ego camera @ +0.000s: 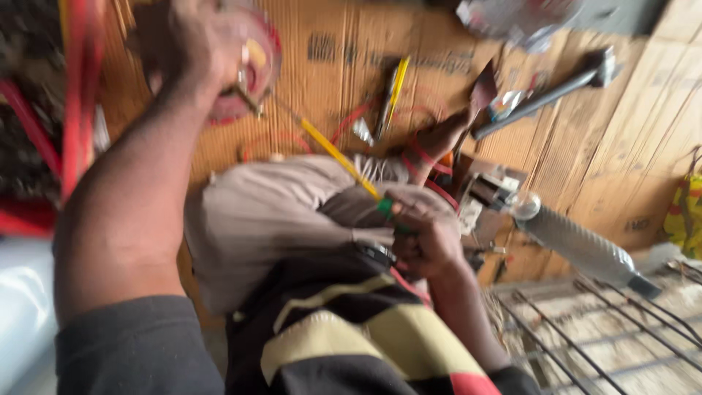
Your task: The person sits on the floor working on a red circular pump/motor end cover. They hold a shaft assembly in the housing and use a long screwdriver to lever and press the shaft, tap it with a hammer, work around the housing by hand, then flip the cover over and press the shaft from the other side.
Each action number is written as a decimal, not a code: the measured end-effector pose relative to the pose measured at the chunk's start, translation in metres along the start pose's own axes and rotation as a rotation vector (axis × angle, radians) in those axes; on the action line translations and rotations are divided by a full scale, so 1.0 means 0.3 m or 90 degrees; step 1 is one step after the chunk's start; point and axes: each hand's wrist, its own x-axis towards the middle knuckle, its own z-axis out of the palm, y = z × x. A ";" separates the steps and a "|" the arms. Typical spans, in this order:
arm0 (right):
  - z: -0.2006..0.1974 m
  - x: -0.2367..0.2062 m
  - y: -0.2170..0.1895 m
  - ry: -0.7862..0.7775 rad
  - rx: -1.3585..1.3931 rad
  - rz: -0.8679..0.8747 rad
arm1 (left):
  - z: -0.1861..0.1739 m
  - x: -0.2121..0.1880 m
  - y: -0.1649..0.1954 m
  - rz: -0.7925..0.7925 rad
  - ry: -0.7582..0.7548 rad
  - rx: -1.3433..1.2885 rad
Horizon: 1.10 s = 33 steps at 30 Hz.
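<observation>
I see flattened brown corrugated cardboard [585,153] spread under the whole work area, several sheets overlapping, with dark printed markings near the top centre, blurred from here. At the top edge lies a crumpled clear and silvery plastic wrapper [512,18]. Just below it, beside a dark metal bar, sits a small torn packet [508,104] in white, red and blue. At the far right edge I make out a yellow bag [687,212] with red and green print, partly cut off by the frame. No screens or signs.
</observation>
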 end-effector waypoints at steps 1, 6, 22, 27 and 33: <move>-0.010 0.011 0.006 -0.021 0.037 0.032 | -0.008 -0.002 0.009 0.001 0.004 0.005; -0.042 0.042 0.029 0.098 -0.547 -0.257 | -0.046 -0.022 0.058 0.012 0.012 0.010; -0.008 0.020 0.081 0.061 -1.038 -0.411 | -0.124 -0.054 0.124 0.017 -0.002 0.005; 0.064 -0.014 0.043 0.115 -1.151 -0.190 | -0.096 -0.046 0.096 0.066 0.063 -0.013; 0.227 -0.093 0.016 0.047 -1.108 -0.126 | -0.069 -0.020 0.013 0.069 0.009 -0.035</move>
